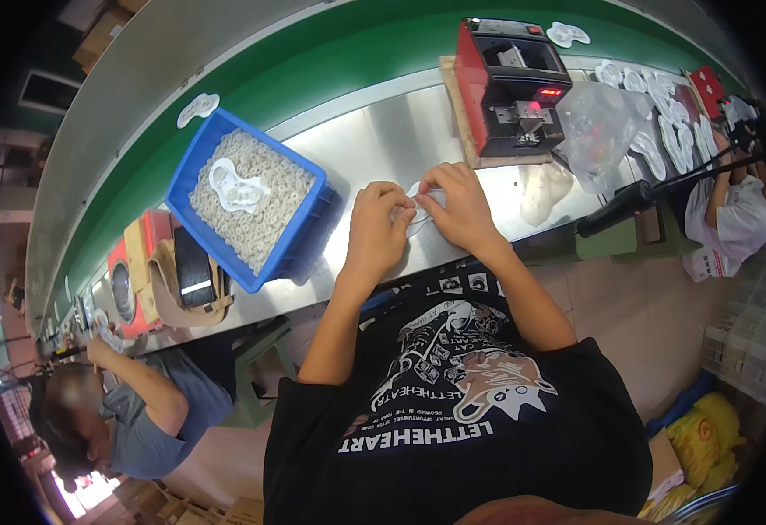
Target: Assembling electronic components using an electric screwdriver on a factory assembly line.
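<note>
Both hands meet over the bench, fingers bent and pinching a thin white piece (417, 226) that is mostly hidden by them. My left hand (378, 226) grips its left side. On its other side, my right hand (460, 208) has thumb and forefinger closed on it, the fingertips of both hands nearly touching. To the left stands a blue plastic bin (283, 252) full of small whitish ring-shaped parts (265, 223). A white, curved, insole-like piece (237, 187) with round marks lies on top of these parts.
Beyond my hands to the right stands a red and black machine (514, 92) with a lit red display. Beside it are a clear plastic bag (602, 131) and several white pieces (674, 131). Another white piece (198, 109) lies on the green belt (339, 70). Co-workers sit at both sides.
</note>
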Demonstrator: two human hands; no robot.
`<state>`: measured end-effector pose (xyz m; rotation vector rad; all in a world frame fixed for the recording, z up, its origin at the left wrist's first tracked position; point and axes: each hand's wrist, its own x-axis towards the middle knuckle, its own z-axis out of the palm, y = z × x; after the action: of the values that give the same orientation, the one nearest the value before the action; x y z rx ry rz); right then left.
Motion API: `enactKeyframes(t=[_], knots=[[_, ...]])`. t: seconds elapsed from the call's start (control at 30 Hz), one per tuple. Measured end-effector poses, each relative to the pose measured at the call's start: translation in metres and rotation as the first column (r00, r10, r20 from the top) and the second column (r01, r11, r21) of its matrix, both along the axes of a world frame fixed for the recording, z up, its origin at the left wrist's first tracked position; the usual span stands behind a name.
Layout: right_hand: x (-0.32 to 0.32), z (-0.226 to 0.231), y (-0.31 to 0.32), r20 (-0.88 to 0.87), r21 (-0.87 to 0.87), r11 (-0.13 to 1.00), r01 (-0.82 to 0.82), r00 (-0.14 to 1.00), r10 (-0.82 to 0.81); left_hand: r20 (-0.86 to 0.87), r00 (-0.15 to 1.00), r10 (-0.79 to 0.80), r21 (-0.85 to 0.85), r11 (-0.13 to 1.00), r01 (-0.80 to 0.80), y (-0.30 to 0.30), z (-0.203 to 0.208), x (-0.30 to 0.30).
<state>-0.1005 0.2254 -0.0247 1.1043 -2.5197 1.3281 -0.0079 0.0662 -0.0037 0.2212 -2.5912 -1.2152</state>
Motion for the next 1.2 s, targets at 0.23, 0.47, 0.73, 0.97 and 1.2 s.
enactKeyframes(t=[0.23,0.47,0.73,0.97,1.2], knots=[[0.002,-0.016,0.016,0.072,-0.262,0.963,0.068,0.996,-0.050,-0.065,0.996,-0.060,0.056,0.996,0.064,0.004,-0.023,-0.014],[0.017,0.068,0.116,-0.440,-0.528,0.816,0.234,0.747,-0.498,-0.057,0.992,-0.116,0.172,0.977,0.124,-0.003,-0.013,-0.007],[-0.005,0.065,0.213,0.088,-0.526,0.577,0.625,0.715,-0.694,-0.027,0.984,-0.176,0.153,0.972,0.178,-0.011,-0.014,-0.004],[-0.008,0.020,0.203,0.430,-0.377,0.665,0.645,0.757,-0.491,-0.001,0.989,-0.149,0.074,0.986,0.149,-0.009,-0.014,-0.009],[-0.009,0.021,0.199,0.669,-0.486,0.811,0.326,0.736,0.105,-0.068,0.995,-0.069,0.040,0.997,0.072,0.000,-0.017,-0.008]])
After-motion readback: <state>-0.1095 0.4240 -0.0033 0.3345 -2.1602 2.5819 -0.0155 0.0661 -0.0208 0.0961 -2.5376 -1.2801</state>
